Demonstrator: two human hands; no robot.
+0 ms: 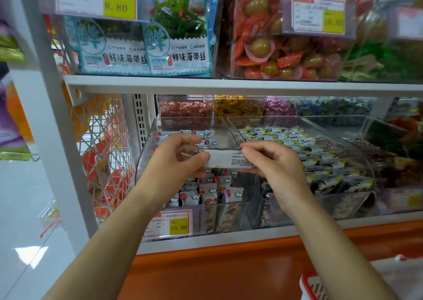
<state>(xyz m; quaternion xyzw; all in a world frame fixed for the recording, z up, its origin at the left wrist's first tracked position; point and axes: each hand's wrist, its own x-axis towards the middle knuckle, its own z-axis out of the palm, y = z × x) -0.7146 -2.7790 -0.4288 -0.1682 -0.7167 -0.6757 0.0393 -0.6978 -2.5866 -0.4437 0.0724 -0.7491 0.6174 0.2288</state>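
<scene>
Snack packet (pixel 225 159) spans level between left hand (pixel 180 155) and right hand (pixel 272 162); each pinches one end, over clear bin (pixel 151 139).

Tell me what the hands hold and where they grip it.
A small white packet: the left hand pinches its left end, the right hand pinches its right end, above a clear bin.

Both hands held one small white packet (pixel 229 159) over the clear bin (pixel 148 144) on the lower shelf. The left hand (pixel 179 156) pinched the packet's left end; the right hand (pixel 272 162) pinched its right end. The packet lay level, printed text facing the camera. Cloud-printed packets (pixel 211 191) filled the bin below. A price tag (pixel 168 223) reading 15.80 sat on the bin's front. The adjacent bin (pixel 357 155) held black-and-yellow packets.
</scene>
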